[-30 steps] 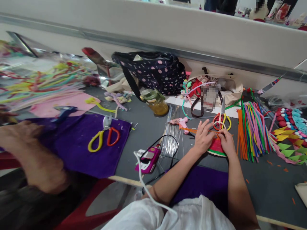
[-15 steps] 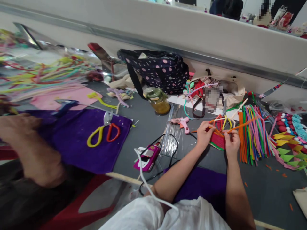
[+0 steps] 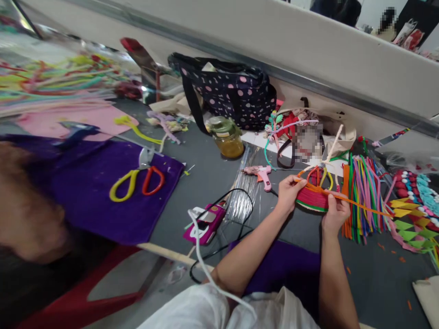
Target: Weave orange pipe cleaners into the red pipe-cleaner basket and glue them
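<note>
My left hand [image 3: 288,192] pinches an orange pipe cleaner [image 3: 365,206] at the left end of a rounded piece wound in pink-red with a green lower edge [image 3: 312,199]. My right hand [image 3: 336,211] has thumb and fingers closed on the same strand at the piece's right end. The strand's free end runs right, over a bundle of coloured pipe cleaners [image 3: 368,192]. Pale stems [image 3: 335,141] rise from behind the piece. Scissors with red and yellow handles [image 3: 329,179] lie just behind my hands. My fingers hide part of the winding.
Left of my hands are a pink glue gun [image 3: 262,176], clear sticks [image 3: 242,205], a magenta device [image 3: 207,224] with cables and a jar [image 3: 227,141]. Other scissors [image 3: 152,180] lie on purple cloth [image 3: 137,224], near another person's blurred arm [image 3: 30,210]. A dark patterned bag [image 3: 236,98] stands behind.
The orange strand's free end has swung down to the right, and my right hand has shifted slightly right and down. More of the pink-red piece shows. The view has turned a little.
</note>
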`<state>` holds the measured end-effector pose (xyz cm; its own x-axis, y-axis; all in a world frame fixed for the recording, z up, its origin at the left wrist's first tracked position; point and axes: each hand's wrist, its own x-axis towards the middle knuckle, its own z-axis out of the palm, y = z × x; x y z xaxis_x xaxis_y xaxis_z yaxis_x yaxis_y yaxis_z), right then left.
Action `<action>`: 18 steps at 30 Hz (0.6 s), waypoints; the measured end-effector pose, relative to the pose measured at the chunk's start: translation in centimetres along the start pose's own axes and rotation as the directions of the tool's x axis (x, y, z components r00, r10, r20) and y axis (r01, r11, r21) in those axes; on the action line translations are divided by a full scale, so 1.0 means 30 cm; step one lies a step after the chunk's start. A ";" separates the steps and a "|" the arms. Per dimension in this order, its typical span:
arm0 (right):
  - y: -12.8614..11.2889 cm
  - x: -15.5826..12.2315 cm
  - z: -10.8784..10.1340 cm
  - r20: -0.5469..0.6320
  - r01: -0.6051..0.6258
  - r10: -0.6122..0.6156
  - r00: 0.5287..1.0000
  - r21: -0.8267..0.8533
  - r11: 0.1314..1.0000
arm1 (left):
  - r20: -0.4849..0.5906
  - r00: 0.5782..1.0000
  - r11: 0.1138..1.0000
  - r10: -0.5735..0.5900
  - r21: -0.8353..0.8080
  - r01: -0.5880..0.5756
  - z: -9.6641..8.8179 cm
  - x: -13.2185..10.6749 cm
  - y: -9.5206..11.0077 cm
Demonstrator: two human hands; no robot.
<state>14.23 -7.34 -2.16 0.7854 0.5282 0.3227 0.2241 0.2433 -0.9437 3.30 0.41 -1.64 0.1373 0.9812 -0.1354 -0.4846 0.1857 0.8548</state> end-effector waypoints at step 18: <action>0.010 -0.004 0.033 0.001 -0.297 0.306 0.952 0.253 0.921 | -0.094 0.988 0.980 0.121 -0.149 -0.134 -0.032 0.009 0.028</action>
<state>13.62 -6.52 -2.42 0.8158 0.5780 0.0180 -0.1724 0.2729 -0.9465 2.11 0.87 -1.43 -0.0046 0.9970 -0.0775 -0.6223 0.0578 0.7807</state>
